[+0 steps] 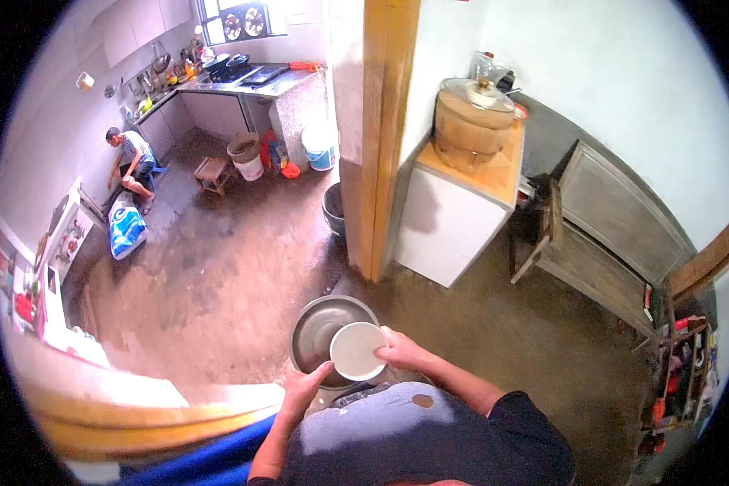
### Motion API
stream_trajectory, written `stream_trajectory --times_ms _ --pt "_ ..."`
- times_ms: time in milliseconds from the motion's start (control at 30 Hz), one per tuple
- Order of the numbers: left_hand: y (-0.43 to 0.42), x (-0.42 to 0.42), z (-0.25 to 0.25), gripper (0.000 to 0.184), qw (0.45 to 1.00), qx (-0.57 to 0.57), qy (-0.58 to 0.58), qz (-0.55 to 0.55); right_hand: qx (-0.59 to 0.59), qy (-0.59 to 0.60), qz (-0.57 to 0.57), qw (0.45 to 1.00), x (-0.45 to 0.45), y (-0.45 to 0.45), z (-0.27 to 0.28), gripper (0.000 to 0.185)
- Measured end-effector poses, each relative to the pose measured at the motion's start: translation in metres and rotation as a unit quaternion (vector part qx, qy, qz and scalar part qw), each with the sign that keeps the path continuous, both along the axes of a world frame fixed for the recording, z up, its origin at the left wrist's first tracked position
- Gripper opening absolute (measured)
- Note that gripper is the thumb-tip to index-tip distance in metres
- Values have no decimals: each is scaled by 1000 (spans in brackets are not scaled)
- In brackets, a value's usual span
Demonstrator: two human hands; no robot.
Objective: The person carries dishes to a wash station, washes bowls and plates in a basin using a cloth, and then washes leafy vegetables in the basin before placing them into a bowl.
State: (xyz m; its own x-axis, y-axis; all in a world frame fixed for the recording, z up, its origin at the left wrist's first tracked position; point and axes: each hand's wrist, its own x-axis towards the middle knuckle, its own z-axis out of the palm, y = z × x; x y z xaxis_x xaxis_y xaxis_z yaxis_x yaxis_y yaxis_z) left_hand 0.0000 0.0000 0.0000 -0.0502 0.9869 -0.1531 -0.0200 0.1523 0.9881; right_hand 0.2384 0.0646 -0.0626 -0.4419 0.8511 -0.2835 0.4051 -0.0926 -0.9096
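Note:
A round white bowl [356, 351] is in front of my body, tilted so that its pale inside faces the camera. My right hand [402, 351] grips its right rim, the thumb lying over the edge. Behind and partly beneath the bowl is a wide grey metal basin [309, 324]. At the basin's lower left edge, my left hand [302, 387] is closed around the rim. Its thumb points toward the white bowl, and its other fingers are mostly hidden. The bowl covers the basin's right part.
A person [138, 158] sits low at the far left beside a blue-and-white sack [127, 229]. A wooden post [385, 146] rises ahead. On the right are a white cabinet [449, 223] bearing a wooden steamer [471, 128], and a wooden bench [599, 267]. Buckets [247, 158] stand near the kitchen counter.

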Motion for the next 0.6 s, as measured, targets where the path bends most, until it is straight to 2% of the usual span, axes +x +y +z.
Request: stream_trajectory --times_ms 67,100,167,200,233,267,300,367,400,433,467,500,600 --pt "-21 -4 13 42 999 -19 -44 25 -18 0 17 1000 -13 -7 6 43" --pt "100 18 20 39 996 -4 -72 46 11 -30 29 999 7 127 25 42" --pt "106 10 21 37 996 -19 -59 64 1 -43 69 997 -6 145 14 42" --pt "152 -28 51 36 995 42 -30 82 79 15 93 992 -54 207 41 42" --pt "153 -37 52 35 992 41 -31 112 61 5 112 992 -67 212 56 42" --pt "151 -45 56 31 992 -18 -1 123 56 13 132 990 -76 223 50 43" --pt "150 -53 59 27 987 -28 51 149 64 29 151 986 -90 232 47 44" --pt "146 -47 48 24 984 -13 55 169 8 133 145 980 -89 230 38 46" --pt "146 -48 33 23 984 -22 57 168 -14 142 144 979 -84 230 23 49" --pt "150 -47 15 21 986 -37 44 158 -40 149 153 976 -75 234 33 50" --pt "164 -52 -4 24 989 -32 -69 131 -109 167 121 972 -76 235 30 51" --pt "179 -63 -8 28 988 -46 -106 102 -146 216 90 961 -80 238 29 52" --pt "203 -71 -14 38 964 -133 -225 38 -271 197 -9 942 -64 240 9 56"
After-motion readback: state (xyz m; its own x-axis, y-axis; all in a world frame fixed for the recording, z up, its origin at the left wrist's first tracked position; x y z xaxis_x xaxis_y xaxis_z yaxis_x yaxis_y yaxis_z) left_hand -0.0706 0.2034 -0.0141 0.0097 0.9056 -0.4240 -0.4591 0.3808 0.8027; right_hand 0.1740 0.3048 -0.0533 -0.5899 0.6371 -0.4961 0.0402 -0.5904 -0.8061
